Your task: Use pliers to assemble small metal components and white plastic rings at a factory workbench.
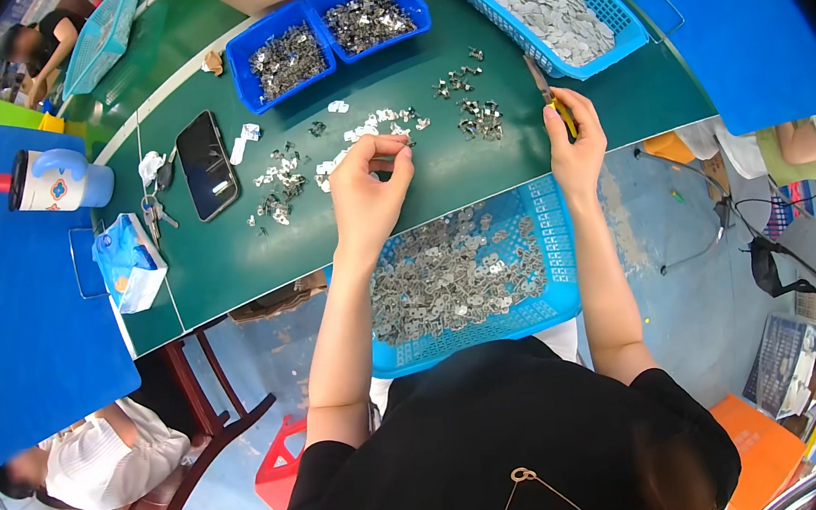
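Evidently, small parts are kept within reach of both hands

Nearest, a blue basket (555, 238) of metal pieces (451, 280) sits at the lap, below the edge of the table (479, 171), perhaps so that bulk stock takes up no working surface. Above it, the left hand (367, 184) has thumb and forefinger together, seemingly clamped on a small metal piece (409, 142); a pinch suits something so tiny. The fingers of the right hand (579, 157) are closed around a yellow-handled tool (550, 95), tip pointing away from the body, presumably for a comfortable hold. Just past the left hand lie scattered silvery parts (383, 120); a darker cluster (481, 122) lies between the hands, loosely spread, likely for easy picking. Farther off, two blue bins (301, 89) and a light-blue basket (611, 52) of flat grey pieces (540, 3) stand back, probably to leave working room
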`<state>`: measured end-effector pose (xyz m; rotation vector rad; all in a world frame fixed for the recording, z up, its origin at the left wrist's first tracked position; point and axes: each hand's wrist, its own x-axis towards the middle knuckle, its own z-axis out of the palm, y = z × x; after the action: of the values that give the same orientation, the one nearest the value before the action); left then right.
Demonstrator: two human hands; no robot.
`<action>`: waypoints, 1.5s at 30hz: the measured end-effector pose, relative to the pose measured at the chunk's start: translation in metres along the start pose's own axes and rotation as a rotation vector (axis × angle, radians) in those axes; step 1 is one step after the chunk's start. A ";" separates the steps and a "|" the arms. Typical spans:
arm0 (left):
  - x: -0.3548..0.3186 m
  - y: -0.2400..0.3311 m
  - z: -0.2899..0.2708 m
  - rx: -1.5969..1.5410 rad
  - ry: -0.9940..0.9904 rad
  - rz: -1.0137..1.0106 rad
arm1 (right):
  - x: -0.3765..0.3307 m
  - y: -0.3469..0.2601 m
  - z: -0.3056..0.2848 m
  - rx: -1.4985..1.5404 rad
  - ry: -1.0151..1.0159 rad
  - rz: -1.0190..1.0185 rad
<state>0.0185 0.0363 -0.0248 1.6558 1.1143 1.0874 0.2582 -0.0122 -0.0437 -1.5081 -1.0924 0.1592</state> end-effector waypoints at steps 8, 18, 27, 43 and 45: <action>-0.002 -0.004 0.001 0.151 0.000 0.105 | -0.002 -0.002 0.001 -0.044 -0.017 -0.024; 0.017 -0.002 -0.008 0.654 0.095 0.419 | -0.001 -0.001 0.000 -0.090 -0.028 -0.035; 0.021 0.008 0.003 0.677 0.055 0.369 | -0.002 0.001 -0.003 0.074 -0.002 -0.005; -0.021 0.040 -0.003 -0.737 0.065 -0.165 | -0.069 -0.089 0.005 0.458 -0.544 0.254; -0.022 0.042 -0.004 -0.691 0.069 -0.162 | -0.070 -0.089 0.005 0.469 -0.567 0.275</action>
<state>0.0191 0.0058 0.0117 0.9750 0.7681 1.2468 0.1692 -0.0702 -0.0035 -1.1980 -1.1699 1.0134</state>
